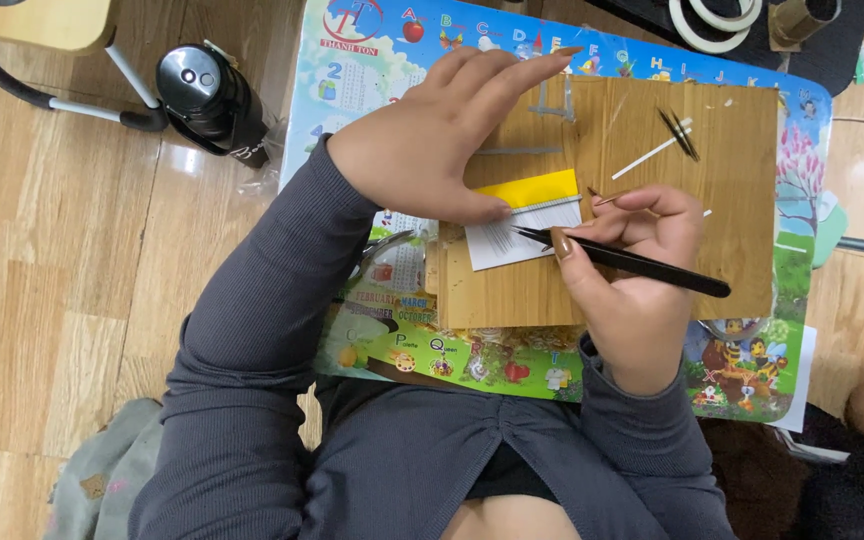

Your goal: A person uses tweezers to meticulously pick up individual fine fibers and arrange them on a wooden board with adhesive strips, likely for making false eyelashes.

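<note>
My left hand lies flat on a wooden board, its thumb pressing down a yellow strip above a white paper card lined with fine dark strands. My right hand grips black tweezers whose tips touch the white card near its top edge. The same hand also pinches a thin brown sliver between its fingertips.
The board rests on a colourful alphabet mat over my lap. A white stick and a second dark pair of tweezers lie on the board's far side. A black round container stands on the wooden floor; tape rolls sit beyond.
</note>
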